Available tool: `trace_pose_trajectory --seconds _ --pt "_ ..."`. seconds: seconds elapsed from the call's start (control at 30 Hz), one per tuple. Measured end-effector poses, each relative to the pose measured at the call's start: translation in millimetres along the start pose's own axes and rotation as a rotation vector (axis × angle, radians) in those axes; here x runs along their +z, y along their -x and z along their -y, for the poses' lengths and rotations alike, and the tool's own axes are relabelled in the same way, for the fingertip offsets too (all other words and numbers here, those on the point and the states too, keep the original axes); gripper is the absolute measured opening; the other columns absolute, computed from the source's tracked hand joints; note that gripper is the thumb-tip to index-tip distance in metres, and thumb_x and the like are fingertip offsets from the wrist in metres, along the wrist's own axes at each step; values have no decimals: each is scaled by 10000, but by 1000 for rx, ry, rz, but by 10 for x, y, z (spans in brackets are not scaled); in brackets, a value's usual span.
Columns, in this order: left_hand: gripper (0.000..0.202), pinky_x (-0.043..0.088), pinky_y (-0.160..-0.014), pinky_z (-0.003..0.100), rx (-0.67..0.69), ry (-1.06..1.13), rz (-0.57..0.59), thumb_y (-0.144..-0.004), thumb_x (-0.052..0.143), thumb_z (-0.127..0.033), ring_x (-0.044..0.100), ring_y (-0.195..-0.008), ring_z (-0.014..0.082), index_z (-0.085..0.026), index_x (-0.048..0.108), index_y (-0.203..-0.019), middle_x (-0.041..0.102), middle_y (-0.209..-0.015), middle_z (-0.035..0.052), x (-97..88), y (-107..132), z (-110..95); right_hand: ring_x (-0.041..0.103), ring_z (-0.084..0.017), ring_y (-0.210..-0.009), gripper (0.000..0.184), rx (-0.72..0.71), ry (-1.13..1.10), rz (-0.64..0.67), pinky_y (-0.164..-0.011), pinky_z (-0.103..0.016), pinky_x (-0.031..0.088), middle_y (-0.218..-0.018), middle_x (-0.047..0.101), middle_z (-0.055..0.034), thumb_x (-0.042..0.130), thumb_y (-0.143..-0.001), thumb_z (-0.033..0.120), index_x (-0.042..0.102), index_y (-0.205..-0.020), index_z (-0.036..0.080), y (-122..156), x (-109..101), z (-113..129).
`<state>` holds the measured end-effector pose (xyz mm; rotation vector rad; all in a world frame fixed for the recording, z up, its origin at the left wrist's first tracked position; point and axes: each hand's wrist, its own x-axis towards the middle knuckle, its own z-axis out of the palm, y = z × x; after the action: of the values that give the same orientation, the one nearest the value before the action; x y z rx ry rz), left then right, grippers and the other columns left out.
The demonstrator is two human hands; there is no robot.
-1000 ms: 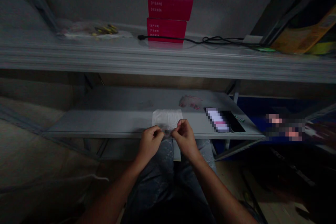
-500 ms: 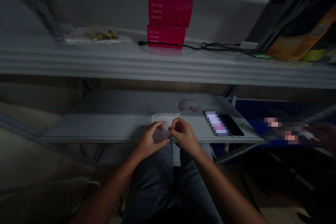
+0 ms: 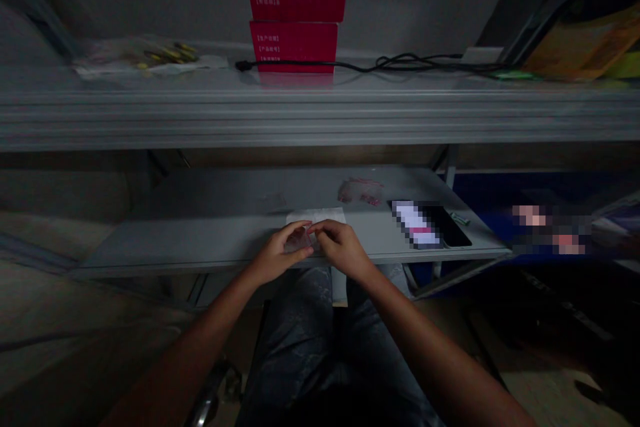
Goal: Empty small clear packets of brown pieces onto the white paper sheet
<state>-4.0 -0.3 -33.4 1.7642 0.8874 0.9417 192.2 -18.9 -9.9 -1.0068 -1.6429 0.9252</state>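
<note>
My left hand [image 3: 277, 255] and my right hand [image 3: 340, 247] meet at the front edge of a low grey shelf [image 3: 210, 233]. Between their pinched fingertips is a small clear plastic bag [image 3: 300, 240]; what it contains is too dim to make out. Both hands lie over a white sheet of paper [image 3: 317, 217] on the shelf. My knees in patterned trousers show below the shelf.
A phone [image 3: 430, 225] lies to the right on the low shelf, with a crumpled pink-printed bag [image 3: 361, 191] behind it. The upper shelf [image 3: 320, 113] carries stacked red boxes [image 3: 295, 7], a black cable [image 3: 400, 65], and a bag with yellow parts [image 3: 150, 57].
Both hands moved forward from the shelf's edge onto the white paper, still pinching the small bag. The camera view shifted slightly to the right.
</note>
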Motion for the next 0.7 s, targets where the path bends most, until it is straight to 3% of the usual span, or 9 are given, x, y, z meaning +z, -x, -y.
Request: trace_pose_trajectory --seconds 0.13,0.23,0.33,0.4,0.53,0.6,0.7 --pt "423 485 -1011 422 -74 131 32 -805 740 -329 639 -1138 261 -216 668 -1206 691 -1235 110 -5 -70 -57 672 -200 -923 276 -75 79 35 -873 -335 483 -958 738 -42 462 -881 145 729 -893 213 -33 -20 25" --pt "361 544 -809 331 -145 218 38 -778 757 -321 670 -975 230 -220 699 -1120 714 -1124 97 -19 -108 -124 650 -194 -865 232 -108 121 45 -813 -322 475 -896 712 -36 491 -908 180 712 -845 209 -52 -46 28" --pt "370 492 -601 241 -225 250 54 -800 741 -347 656 -833 181 -237 688 -1150 703 -1087 79 -54 -142 -143 636 -190 -851 226 -127 140 44 -800 -320 468 -868 691 -35 521 -938 220 727 -844 213 -65 -79 -2" --pt "351 505 -644 243 -233 267 46 -818 721 -356 661 -876 180 -237 694 -1147 701 -1098 77 -81 -174 -134 632 -189 -861 216 -139 126 74 -804 -319 470 -887 683 -40 538 -952 251 743 -892 215 -74 -101 -37" --pt "283 527 -881 315 -207 249 34 -820 714 -369 668 -1033 216 -230 739 -1065 726 -1119 88 -135 -259 -111 637 -183 -849 195 -138 53 255 -785 -309 480 -968 705 -42 579 -965 324 719 -1047 217 -103 -127 -107" --pt "280 528 -904 336 -202 222 32 -813 719 -377 675 -1038 228 -232 750 -1050 739 -1129 89 -165 -294 -89 639 -180 -856 211 -147 44 280 -798 -303 476 -969 713 -36 536 -994 334 705 -1036 214 -122 -126 -115" --pt "250 556 -826 345 -206 185 -4 -790 732 -387 695 -956 244 -225 766 -978 764 -1053 90 -214 -321 -14 622 -164 -814 255 -135 67 220 -766 -276 458 -900 692 -24 477 -1023 339 683 -963 202 -148 -116 -81"
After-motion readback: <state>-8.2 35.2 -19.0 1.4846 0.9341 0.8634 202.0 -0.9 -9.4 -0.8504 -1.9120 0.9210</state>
